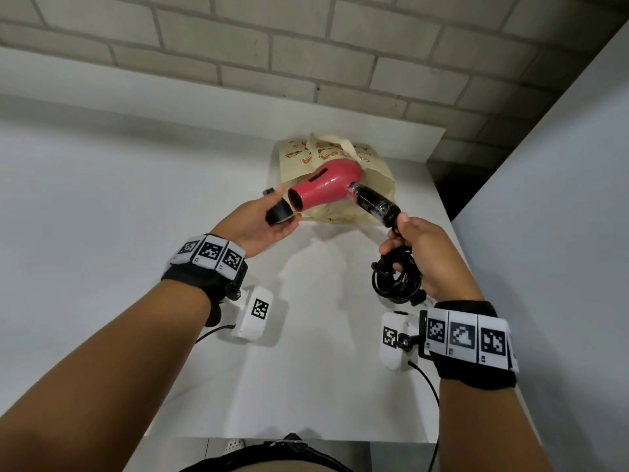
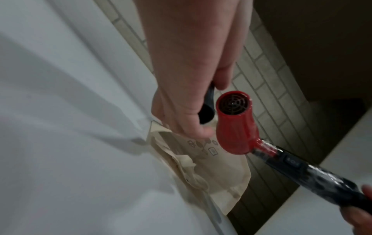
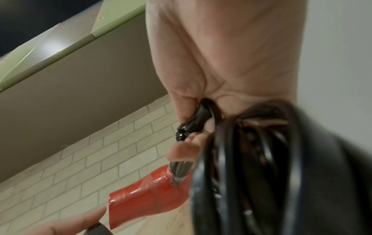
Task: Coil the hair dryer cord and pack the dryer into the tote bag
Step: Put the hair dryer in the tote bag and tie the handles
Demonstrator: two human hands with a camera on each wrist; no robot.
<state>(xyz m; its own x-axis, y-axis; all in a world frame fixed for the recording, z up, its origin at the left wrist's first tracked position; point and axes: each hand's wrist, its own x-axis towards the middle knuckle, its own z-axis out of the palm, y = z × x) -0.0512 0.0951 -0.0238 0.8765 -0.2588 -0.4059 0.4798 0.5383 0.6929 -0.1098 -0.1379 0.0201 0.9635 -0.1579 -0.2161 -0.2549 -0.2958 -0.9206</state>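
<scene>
Nearest, the right hand (image 1: 427, 253) grips the coiled cord (image 1: 396, 279) and the end of the hair dryer's black handle (image 1: 376, 204). The left hand (image 1: 262, 223) holds a black nozzle (image 1: 279, 212), apparently detached, just beside the barrel mouth. The hair dryer (image 1: 325, 189) hangs above the table (image 1: 306, 369), barrel pointing left, handle slanting toward the near right corner. Only the left wrist view shows the grille (image 2: 233, 103) inside the mouth. Beyond, the tote bag (image 1: 377, 178) lies by the table's far edge.
</scene>
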